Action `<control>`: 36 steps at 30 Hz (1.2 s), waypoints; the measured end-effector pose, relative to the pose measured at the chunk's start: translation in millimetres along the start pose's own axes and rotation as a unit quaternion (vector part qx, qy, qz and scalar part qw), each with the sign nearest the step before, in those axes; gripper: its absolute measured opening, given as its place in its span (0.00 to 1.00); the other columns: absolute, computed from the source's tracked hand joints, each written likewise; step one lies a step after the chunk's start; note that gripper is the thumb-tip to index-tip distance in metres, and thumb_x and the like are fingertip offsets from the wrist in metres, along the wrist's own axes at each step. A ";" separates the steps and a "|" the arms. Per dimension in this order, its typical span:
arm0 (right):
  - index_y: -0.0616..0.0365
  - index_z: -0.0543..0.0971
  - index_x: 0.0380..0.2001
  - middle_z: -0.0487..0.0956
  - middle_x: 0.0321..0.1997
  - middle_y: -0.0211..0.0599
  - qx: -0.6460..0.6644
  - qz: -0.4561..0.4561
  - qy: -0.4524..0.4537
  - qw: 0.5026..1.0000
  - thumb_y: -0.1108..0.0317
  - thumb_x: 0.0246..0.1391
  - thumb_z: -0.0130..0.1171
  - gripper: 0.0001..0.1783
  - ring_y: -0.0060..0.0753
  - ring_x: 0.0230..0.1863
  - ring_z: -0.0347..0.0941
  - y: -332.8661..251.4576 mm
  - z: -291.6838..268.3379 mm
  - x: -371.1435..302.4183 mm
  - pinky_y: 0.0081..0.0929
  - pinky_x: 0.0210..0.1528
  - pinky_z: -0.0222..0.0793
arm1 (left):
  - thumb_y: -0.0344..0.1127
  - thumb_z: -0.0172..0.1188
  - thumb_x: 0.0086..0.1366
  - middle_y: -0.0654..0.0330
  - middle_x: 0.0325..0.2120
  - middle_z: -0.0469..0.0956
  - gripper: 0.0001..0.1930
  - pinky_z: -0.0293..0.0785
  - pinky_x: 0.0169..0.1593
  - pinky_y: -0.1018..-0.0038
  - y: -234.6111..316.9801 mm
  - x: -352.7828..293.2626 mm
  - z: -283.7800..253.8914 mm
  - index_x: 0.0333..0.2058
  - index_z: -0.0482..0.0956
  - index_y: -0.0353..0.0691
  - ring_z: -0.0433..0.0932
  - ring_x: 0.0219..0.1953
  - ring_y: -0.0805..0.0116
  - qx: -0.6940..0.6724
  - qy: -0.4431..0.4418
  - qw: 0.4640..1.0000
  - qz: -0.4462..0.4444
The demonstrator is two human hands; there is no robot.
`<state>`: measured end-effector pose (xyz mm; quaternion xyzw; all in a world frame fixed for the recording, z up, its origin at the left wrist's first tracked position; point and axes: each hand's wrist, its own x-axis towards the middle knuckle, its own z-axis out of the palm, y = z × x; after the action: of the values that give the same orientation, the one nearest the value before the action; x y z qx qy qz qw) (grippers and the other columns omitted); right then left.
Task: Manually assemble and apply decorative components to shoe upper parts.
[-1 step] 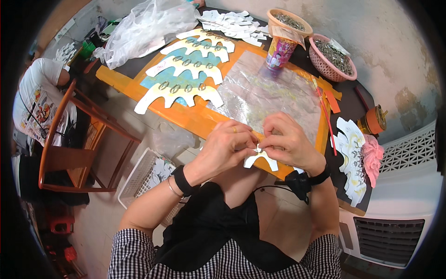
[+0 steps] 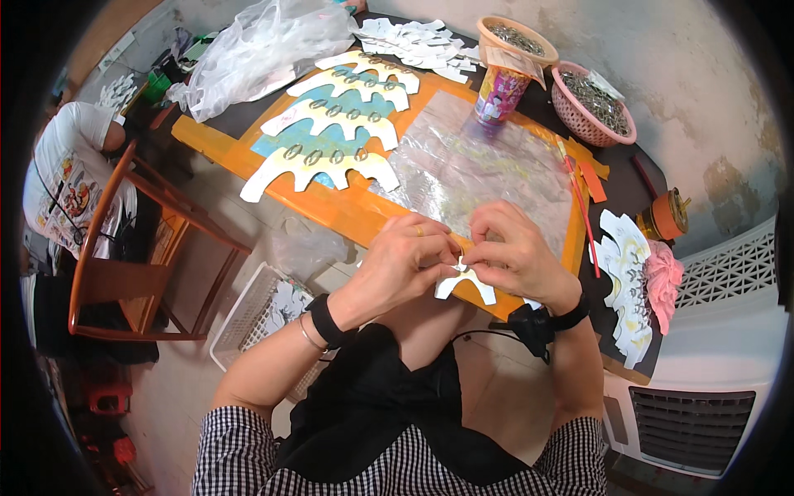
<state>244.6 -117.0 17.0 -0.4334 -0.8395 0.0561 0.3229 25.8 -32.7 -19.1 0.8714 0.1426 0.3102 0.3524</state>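
Observation:
Near the table's front edge, both hands come together over a white scalloped piece (image 2: pixel 466 288) with a yellow smear on it. My left hand (image 2: pixel 411 250) pinches its upper edge between thumb and fingertips. Close beside it, my right hand (image 2: pixel 514 255) grips the same piece, with thumb and index finger pressed together. Anything small between the fingertips is hidden. Beyond my left hand, several similar scalloped pieces (image 2: pixel 331 169) lie in rows, each carrying oval metal rings along a yellow band.
A printed cup (image 2: pixel 499 97) supports a bowl of metal parts (image 2: pixel 514 37) beside a pink basket (image 2: pixel 591 107). At right are a red stick (image 2: pixel 582 217), more scalloped pieces (image 2: pixel 622 285) and a pink cloth (image 2: pixel 662 277). A wooden chair (image 2: pixel 116 285), white crate (image 2: pixel 248 318) and another person (image 2: pixel 74 174) are left.

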 end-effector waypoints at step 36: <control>0.58 0.78 0.24 0.69 0.32 0.34 -0.143 -0.003 -0.061 0.988 0.72 0.43 0.66 0.06 0.38 0.43 0.71 -23.2 -11.7 2.5 0.36 0.47 0.67 | 0.37 0.67 0.64 0.67 0.46 0.83 0.08 0.66 0.63 0.59 -12.1 7.1 -22.6 0.40 0.84 0.44 0.74 0.55 0.62 0.046 -0.105 0.984 0.139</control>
<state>234.5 -131.6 36.1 -0.4684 -0.8583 -0.0395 0.2058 16.4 -8.9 -11.8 0.9255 -0.0035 0.2565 0.2787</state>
